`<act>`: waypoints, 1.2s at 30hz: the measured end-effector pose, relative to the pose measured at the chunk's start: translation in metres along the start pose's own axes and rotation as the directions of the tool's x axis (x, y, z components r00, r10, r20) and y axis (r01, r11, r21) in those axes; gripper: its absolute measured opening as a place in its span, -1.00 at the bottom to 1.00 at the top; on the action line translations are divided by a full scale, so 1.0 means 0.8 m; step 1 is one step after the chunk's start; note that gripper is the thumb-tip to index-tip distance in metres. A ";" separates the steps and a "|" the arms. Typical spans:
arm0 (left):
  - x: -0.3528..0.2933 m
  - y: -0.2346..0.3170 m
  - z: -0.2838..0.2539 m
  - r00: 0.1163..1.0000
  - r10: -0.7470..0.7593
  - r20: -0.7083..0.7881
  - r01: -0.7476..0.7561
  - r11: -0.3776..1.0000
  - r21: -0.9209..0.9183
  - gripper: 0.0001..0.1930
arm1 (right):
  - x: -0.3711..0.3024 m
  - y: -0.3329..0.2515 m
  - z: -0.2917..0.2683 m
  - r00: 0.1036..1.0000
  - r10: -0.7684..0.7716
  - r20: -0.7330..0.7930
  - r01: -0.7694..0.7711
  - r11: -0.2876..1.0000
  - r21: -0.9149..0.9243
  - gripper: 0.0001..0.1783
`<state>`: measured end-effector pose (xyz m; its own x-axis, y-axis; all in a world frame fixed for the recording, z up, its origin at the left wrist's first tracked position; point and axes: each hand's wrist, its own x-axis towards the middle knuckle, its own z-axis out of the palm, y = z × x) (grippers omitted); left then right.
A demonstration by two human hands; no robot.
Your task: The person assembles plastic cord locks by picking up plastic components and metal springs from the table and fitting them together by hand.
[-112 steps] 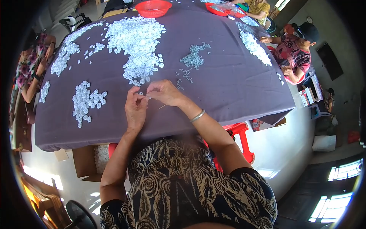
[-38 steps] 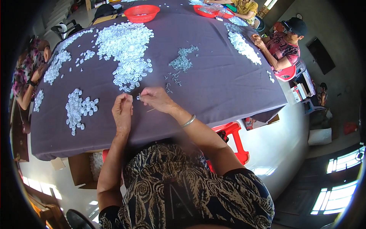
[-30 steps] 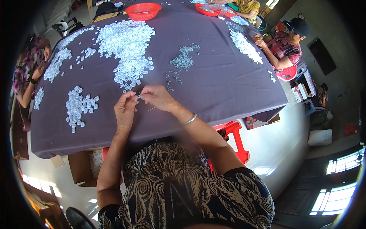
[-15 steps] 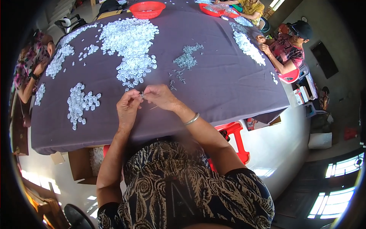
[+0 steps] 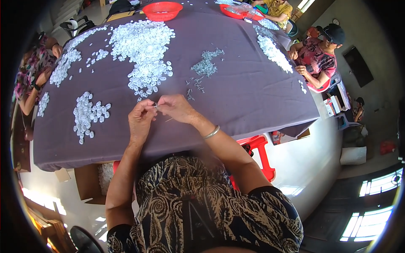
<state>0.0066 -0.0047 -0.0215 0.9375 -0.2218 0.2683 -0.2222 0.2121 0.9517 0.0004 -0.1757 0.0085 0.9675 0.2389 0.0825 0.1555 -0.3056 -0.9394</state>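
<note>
My left hand and my right hand meet above the near part of the cloth, fingertips pinched together. Between them is a small pale piece, mostly hidden by the fingers; its kind is too small to make out. A thin brownish stick shows just under my right hand. Beyond my fingers spreads a big pile of small white oval plastic pieces. Right of that lies a heap of small grey screws, with several strays nearer my right hand. A smaller group of finished-looking white ovals lies to the left.
A dark purple cloth covers the table. Red basins stand at the far side. Co-workers sit left, right and far right, with more white pieces before them. An open cardboard box and a red stool are below the near edge.
My hands stay nearly in place, with the small piece between the fingertips turned slightly. The co-worker on the right has lowered one hand toward the table edge.
</note>
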 end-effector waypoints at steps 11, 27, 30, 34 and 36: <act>0.001 -0.004 -0.003 0.989 0.059 -0.135 -0.075 0.991 -0.114 -0.76 | -0.006 -0.007 0.001 0.987 -0.053 -0.154 0.073 0.990 0.124 -0.74; 0.015 0.002 -0.020 0.918 0.070 -0.389 -0.137 0.980 -0.145 -0.81 | -0.001 -0.014 -0.022 0.960 0.165 -0.228 0.008 0.794 0.608 -0.46; 0.018 0.004 -0.026 0.898 0.069 -0.434 -0.153 0.975 -0.160 -0.80 | -0.001 -0.018 -0.023 0.965 0.128 -0.228 0.025 0.825 0.565 -0.50; 0.021 0.003 -0.037 0.880 0.066 -0.471 -0.156 0.976 -0.154 -0.80 | 0.003 -0.028 -0.016 0.986 0.062 -0.157 -0.043 0.992 0.123 -0.65; 0.022 -0.001 -0.040 0.877 0.067 -0.475 -0.157 0.976 -0.153 -0.81 | 0.011 -0.030 -0.009 0.993 -0.007 -0.120 0.001 0.998 -0.055 -0.73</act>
<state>0.0317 0.0218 -0.0223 0.9350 0.2716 0.2282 -0.3232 0.3872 0.8635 0.0067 -0.1724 0.0344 0.9833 0.1290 0.1286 0.1669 -0.3556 -0.9196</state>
